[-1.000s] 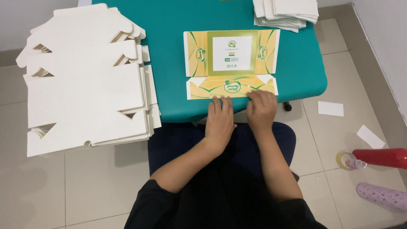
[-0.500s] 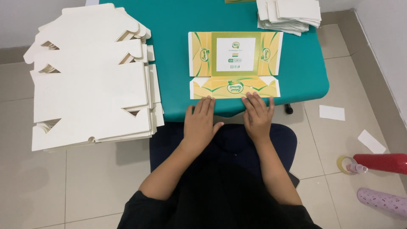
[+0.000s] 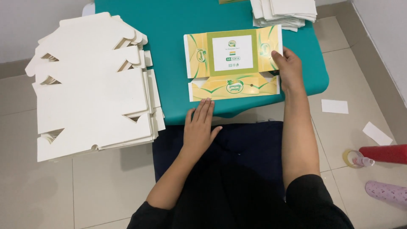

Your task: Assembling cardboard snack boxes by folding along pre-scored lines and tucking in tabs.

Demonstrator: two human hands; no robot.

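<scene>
Thin yellow-green printed cardboard box blank [image 3: 233, 63]: light, bendy, easily creased; right hand [image 3: 289, 70] pinching its right flap, left hand [image 3: 200, 127] open, fingertips at near edge.

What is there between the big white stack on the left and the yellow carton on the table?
In the head view, only bare teal table lies between the white stack and the yellow carton; nothing stands in that strip.

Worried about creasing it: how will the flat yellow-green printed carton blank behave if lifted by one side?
The flat yellow-green printed carton blank looks thin and light, so it would probably sag along its fold lines. On the smooth teal table it likely slides easily.
</scene>
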